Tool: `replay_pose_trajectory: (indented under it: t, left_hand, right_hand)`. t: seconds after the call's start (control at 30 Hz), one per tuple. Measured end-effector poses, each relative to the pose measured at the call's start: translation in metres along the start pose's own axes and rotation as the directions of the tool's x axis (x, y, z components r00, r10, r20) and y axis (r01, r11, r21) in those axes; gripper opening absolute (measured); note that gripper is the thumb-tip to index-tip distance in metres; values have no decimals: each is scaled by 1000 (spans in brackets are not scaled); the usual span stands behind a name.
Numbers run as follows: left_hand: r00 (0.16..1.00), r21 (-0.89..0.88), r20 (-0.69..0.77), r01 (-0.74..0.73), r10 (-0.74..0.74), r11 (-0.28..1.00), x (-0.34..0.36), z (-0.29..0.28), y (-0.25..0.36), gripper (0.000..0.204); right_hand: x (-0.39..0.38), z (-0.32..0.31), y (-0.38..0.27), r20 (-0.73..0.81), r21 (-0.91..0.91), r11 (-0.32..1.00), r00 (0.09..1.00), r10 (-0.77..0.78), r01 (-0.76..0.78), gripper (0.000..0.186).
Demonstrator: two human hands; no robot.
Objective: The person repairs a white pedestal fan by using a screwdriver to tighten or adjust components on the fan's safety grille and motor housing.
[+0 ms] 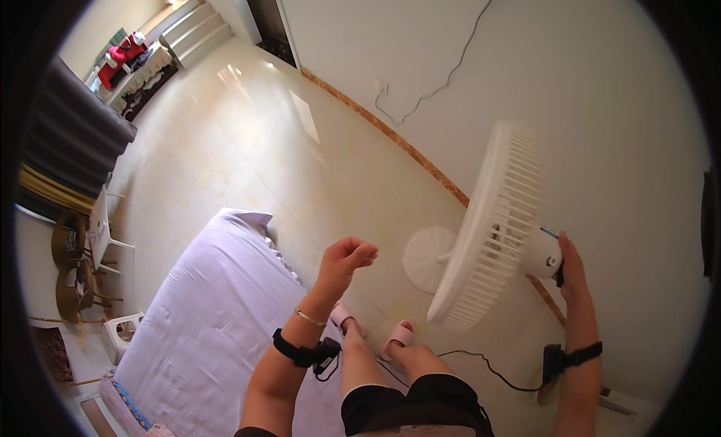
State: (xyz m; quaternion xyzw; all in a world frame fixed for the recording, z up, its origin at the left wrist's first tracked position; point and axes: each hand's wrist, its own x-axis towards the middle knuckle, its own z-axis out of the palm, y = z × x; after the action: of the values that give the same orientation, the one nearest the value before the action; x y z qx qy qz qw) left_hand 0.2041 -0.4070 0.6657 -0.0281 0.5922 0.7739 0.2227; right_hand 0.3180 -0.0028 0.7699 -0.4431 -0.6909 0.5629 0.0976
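A white floor fan (492, 226) stands in front of me on its round base (428, 258), its head seen from the side. Behind the grille, my right hand (572, 268) is closed at the rear of the motor housing (542, 255). A dark piece shows under that hand and a thin blue-grey bar (549, 232) pokes out above it; what they are I cannot tell. Left of the fan, my left hand (351, 258) hangs in the air with its fingers curled together. Anything inside those fingers is hidden. Both forearms wear black straps with small devices.
A bed with a lilac sheet (218, 317) lies to my left. A white wall (601, 99) with a socket (382, 87) and hanging cord runs along the right. Chairs (75, 287) and a white stool (122, 333) stand far left. A black cable (492, 365) crosses near my legs.
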Motion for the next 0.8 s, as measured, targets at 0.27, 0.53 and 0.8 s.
replay_pose_trajectory:
  t: [0.27, 0.53, 0.8]
  left_hand:
    - [998, -266, -46, -61, 50, 962, 3, 25, 37, 19]
    - [946, -311, -320, -156, 51, 938, 1, -63, 48, 17]
    - [967, -266, -255, -85, 15, 960, 30, -154, 60, 22]
  right_hand:
    - [26, 64, 25, 284, -97, 991, 957, -62, 94, 56]
    - [-13, 168, 10, 430, 138, 985, 890, -150, 99, 59]
    - [46, 247, 14, 670, 175, 976, 742, -23, -127, 24]
